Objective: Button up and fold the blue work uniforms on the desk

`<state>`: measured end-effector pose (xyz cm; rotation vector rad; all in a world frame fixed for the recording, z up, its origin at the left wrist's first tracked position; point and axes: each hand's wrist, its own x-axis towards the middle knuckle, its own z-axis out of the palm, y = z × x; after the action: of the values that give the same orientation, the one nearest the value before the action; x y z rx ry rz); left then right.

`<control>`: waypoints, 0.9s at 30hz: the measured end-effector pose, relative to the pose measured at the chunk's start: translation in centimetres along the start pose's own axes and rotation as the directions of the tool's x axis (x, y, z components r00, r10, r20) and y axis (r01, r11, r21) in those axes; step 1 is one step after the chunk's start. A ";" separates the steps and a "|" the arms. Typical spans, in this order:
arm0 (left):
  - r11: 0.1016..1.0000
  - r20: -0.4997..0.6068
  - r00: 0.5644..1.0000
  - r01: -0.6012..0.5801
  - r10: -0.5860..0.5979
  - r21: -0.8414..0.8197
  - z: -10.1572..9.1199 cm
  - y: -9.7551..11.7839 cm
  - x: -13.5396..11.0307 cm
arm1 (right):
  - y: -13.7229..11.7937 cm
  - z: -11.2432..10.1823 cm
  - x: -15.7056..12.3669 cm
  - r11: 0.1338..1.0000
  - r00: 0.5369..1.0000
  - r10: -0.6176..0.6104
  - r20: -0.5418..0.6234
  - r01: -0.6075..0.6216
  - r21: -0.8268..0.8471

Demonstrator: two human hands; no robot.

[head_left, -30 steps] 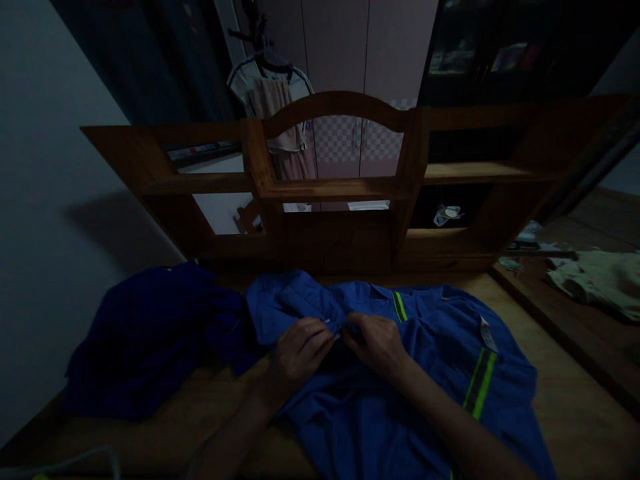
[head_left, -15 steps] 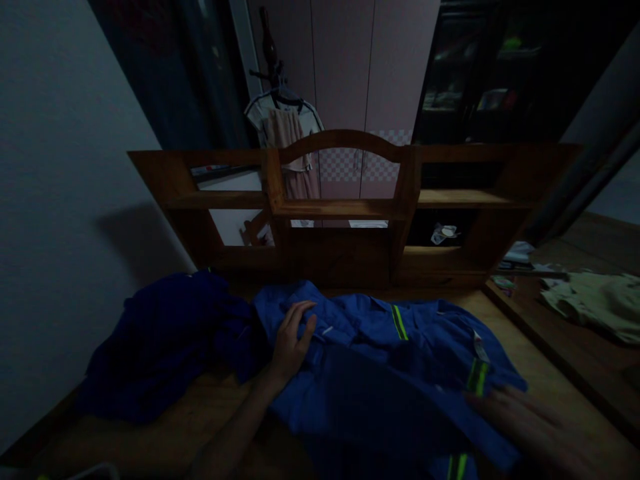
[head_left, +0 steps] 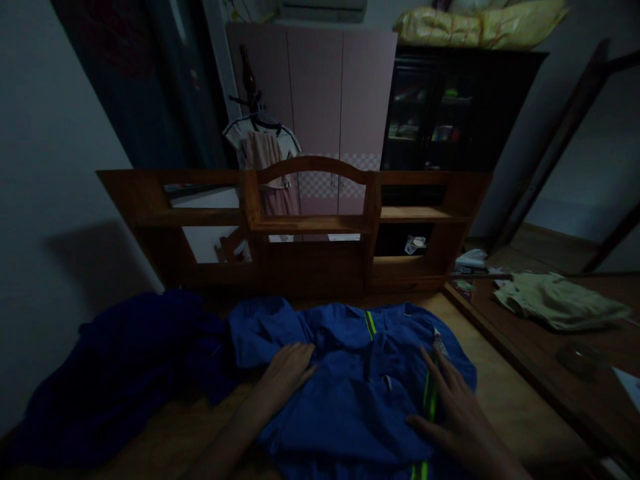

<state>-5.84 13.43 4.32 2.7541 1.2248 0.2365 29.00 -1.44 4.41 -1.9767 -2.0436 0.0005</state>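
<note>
A bright blue work shirt (head_left: 350, 393) with yellow-green reflective stripes lies spread on the wooden surface (head_left: 505, 393) in front of me. My left hand (head_left: 287, 370) rests flat on its left part, fingers together and stretched out. My right hand (head_left: 453, 413) lies flat on the shirt's right side, fingers spread over a reflective stripe. Neither hand holds anything. A darker blue garment (head_left: 125, 373) is bunched to the left, touching the shirt.
A wooden headboard with shelves (head_left: 310, 227) stands just behind the shirt. A pale green garment (head_left: 557, 307) lies on a darker wooden surface to the right. A pink wardrobe (head_left: 320, 107), hanging clothes and a dark cabinet (head_left: 450, 107) stand behind. A wall is at left.
Both hands left the pinch at the shirt's front and now lie flat on it. The right hand swung out to the right, then came back onto the stripe. The camera tilted up.
</note>
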 end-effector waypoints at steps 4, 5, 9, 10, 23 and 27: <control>0.983 -0.047 0.983 0.175 -0.177 -0.058 -2.1 0.3 0.6 | -1.3 -0.5 2.1 0.998 0.994 0.016 0.111 -0.023 0.059; 0.963 -0.107 0.963 0.230 -0.246 -0.142 -3.2 0.4 0.6 | -1.8 -0.6 2.6 0.998 0.993 0.008 0.117 -0.015 0.057; 0.791 -0.431 0.751 0.195 -0.501 -0.580 -8.8 1.0 0.1 | -4.2 -0.1 4.9 0.993 0.988 -0.094 0.119 0.084 0.087; 0.751 -0.490 0.678 0.140 -0.548 -0.646 -10.4 1.4 -0.2 | -4.8 0.3 5.5 0.987 0.985 -0.121 0.124 0.106 0.123; 0.712 -0.730 0.552 -0.311 -0.404 -0.630 -15.8 2.1 -5.0 | -10.3 -6.9 14.4 0.817 0.958 -0.092 -0.272 0.229 0.529; 0.754 -0.632 0.737 -0.268 -0.241 -0.600 -14.7 2.0 -5.0 | -15.4 -14.5 17.2 0.391 0.847 0.123 -0.517 0.437 0.810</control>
<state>-10.46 9.01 18.65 2.0409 0.9281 1.4904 16.88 11.59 25.08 -0.8869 -1.3353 0.4362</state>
